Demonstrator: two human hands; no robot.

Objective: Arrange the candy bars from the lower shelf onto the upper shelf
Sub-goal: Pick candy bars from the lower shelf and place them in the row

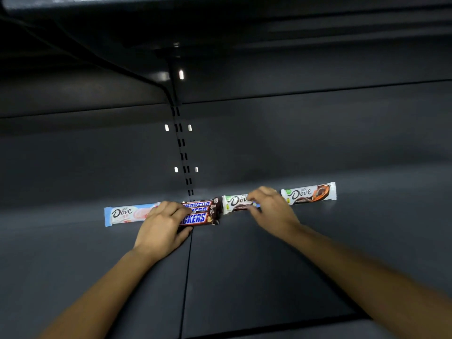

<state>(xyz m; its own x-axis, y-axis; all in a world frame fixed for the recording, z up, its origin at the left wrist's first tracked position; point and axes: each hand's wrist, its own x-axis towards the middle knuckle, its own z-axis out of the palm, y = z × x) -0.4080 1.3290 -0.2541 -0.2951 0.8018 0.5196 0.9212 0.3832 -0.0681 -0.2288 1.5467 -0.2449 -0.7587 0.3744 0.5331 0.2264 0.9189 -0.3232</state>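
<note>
Middle of the row: Snickers stack (199,212), three bars visible, lying flat on the dark shelf (244,265) close to the back wall. Grips the stack's left end with the left hand (161,223), fingers curled over the top, thumb against the front edge. Just right of the stack, nearly touching it: white Dove bar (234,203), lengthwise in the same row. Pinches that bar's right part with the right hand (270,209), fingertips curled down onto the wrapper. Just left of the stack, partly under the left hand: pink Dove bar (127,214) with a blue end. Farther right of the stack, beyond the right hand: brown-and-orange Dove bar (309,193). Behind the stack, rising up the back wall: slotted upright (182,148). High above the stack: underside of another shelf (220,33).
</note>
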